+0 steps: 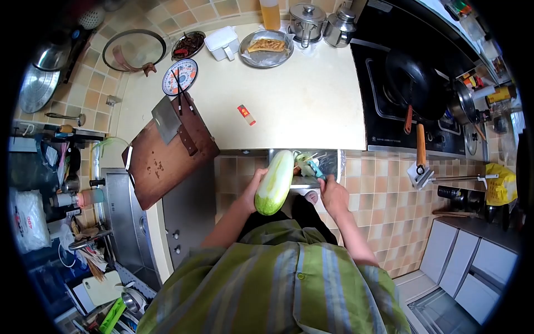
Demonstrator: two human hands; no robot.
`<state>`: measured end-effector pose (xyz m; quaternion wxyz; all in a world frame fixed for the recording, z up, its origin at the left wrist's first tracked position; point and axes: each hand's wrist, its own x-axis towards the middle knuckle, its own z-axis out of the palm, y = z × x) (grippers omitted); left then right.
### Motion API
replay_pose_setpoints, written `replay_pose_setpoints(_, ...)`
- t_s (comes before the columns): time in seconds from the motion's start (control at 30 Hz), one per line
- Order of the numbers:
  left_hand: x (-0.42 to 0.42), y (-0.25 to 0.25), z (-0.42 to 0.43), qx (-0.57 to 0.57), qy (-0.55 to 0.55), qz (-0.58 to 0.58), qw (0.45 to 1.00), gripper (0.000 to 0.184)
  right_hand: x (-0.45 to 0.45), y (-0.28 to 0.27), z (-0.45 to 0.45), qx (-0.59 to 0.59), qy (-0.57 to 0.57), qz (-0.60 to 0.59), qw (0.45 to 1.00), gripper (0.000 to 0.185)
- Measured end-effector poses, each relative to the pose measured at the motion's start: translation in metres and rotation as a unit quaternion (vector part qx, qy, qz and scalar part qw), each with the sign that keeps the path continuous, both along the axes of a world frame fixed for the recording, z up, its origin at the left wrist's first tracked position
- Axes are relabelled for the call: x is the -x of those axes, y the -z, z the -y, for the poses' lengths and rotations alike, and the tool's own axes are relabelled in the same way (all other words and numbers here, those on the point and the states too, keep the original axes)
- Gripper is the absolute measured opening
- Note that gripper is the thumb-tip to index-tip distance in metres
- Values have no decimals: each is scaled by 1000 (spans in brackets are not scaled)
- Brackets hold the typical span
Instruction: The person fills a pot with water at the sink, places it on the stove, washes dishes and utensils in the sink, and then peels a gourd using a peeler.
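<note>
My left hand [255,186] is wrapped round the side of a large pale green squash [276,181], which is tilted over the counter's front edge. Its lower end is darker green and the upper part is paler. In my right hand [335,196] is a teal-handled peeler [317,169], just right of the squash and apart from it; its head is hard to make out. Below the two hands, an open bin or drawer [335,160] holds pale peelings [303,161], partly hidden behind the squash.
On the left, a cleaver [165,120] lies on a wooden cutting board [150,158] beside the sink [123,211]. Chopsticks [177,89] rest across a patterned plate [186,72]. A red packet [246,114] lies mid-counter. At right, a wok [414,83] sits on the stove.
</note>
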<state>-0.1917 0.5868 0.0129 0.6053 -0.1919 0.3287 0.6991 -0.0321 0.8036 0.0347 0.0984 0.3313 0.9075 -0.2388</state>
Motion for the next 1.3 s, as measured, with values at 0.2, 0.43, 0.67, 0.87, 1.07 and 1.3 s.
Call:
replay_pose_setpoints(0.2, 5, -1, -8, -12, 32, -24, 999, 57, -4, -80, 52, 136, -164, -152, 965, 34)
replay_pose_setpoints(0.43, 5, 17, -4, 11, 103, -71, 992, 54, 17, -35, 19, -5, -189, -162, 969, 30)
replay_pose_setpoints(0.67, 2, 22, -2, 54, 128, -106, 985, 60, 17, -2, -10, -21, -42, -87, 995, 32)
replay_pose_setpoints(0.87, 11, 4, -10, 52, 118, -55, 990, 65, 0, -80, 50, 98, -216, -114, 965, 33)
replay_pose_setpoints(1.07, 3, 5, -11, 39, 166, -54, 984, 63, 9, -33, 19, 11, -182, -131, 974, 30)
replay_pose_setpoints(1.3, -4, 11, -7, 2, 136, -26, 990, 57, 10, 51, -22, -42, -60, 47, 996, 41)
